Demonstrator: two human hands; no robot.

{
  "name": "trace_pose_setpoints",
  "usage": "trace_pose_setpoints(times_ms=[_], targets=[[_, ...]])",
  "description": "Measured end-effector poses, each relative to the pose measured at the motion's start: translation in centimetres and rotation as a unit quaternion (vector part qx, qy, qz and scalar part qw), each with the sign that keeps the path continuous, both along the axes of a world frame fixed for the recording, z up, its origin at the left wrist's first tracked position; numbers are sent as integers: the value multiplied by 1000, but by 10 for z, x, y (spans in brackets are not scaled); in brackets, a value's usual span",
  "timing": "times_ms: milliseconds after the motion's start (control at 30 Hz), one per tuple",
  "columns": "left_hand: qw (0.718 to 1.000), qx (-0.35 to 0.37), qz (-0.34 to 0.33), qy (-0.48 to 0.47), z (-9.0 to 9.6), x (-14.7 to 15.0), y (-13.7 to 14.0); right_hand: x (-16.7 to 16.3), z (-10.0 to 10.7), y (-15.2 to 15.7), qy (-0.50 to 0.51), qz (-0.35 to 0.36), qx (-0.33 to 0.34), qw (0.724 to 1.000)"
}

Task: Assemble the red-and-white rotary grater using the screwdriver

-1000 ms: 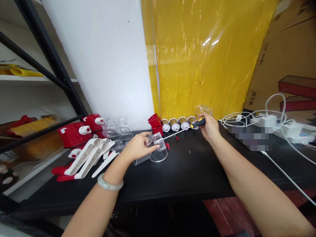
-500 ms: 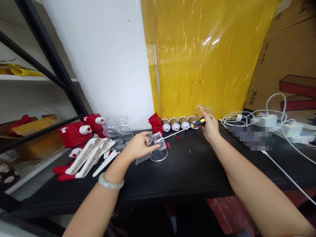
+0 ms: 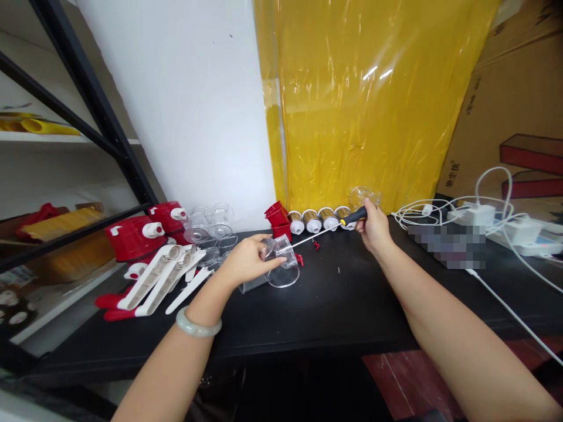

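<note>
My left hand (image 3: pixel 250 258) grips a clear plastic part (image 3: pixel 285 255) with a boxy end, holding it low over the black table. In my right hand (image 3: pixel 373 225) is a screwdriver (image 3: pixel 352 217) with a black and yellow handle. Its long shaft slants down to the left, and the tip meets the boxy end of the clear part. Whether it sits on a screw is too small to tell. Small red pieces (image 3: pixel 299 259) lie beside the clear part, and another red bit (image 3: pixel 316 246) is a little further right.
At left are red containers (image 3: pixel 132 237), white handles with red ends (image 3: pixel 153 281) and clear cups (image 3: pixel 211 225). Behind my hands stand red cups (image 3: pixel 277 217) and several gold-and-white cylinders (image 3: pixel 312 221). Cables and white chargers (image 3: pixel 477 215) crowd the right side.
My right hand has turned slightly on the screwdriver's handle, whose yellow side shows less. My left hand and the clear part stay in place.
</note>
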State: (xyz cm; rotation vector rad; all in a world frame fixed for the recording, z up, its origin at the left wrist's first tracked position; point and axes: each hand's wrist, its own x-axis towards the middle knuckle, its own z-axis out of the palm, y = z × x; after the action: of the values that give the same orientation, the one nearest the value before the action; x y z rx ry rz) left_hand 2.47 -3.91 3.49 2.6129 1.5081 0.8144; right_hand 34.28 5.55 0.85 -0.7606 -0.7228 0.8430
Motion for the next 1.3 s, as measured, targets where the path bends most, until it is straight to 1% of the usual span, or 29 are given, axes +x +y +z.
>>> trace_pose_setpoints(times_ms=[33, 100, 200, 300, 500, 600, 800, 967, 1100, 1300], targets=[[1000, 1, 0, 0, 0, 0, 0, 0, 0, 0, -1, -9, 0, 1000], [1000, 1, 0, 0, 0, 0, 0, -1, 0, 0, 15, 6, -8, 1000], [1000, 0, -3, 0, 0, 0, 0, -2, 1, -3, 48, 77, -12, 996], [1000, 0, -2, -1, -1, -1, 1, -2, 1, -4, 73, 133, 20, 988], [1000, -1, -2, -5, -1, 0, 1, 3, 6, -5, 190, 199, 33, 961], [1000, 0, -1, -5, -1, 0, 1, 5, 9, -8, 225, 220, 48, 948], [1000, 1, -2, 0, -1, -1, 1, 0, 12, -10, 277, 224, 39, 933], [1000, 3, -7, 0, -1, -1, 1, 0, 15, -14, 276, 236, 32, 931], [1000, -3, -3, 2, -1, -2, 2, 4, 19, -16, 246, 239, 22, 939], [1000, -7, -4, -2, -1, -1, 1, 4, 16, -13, 206, 200, 38, 957]])
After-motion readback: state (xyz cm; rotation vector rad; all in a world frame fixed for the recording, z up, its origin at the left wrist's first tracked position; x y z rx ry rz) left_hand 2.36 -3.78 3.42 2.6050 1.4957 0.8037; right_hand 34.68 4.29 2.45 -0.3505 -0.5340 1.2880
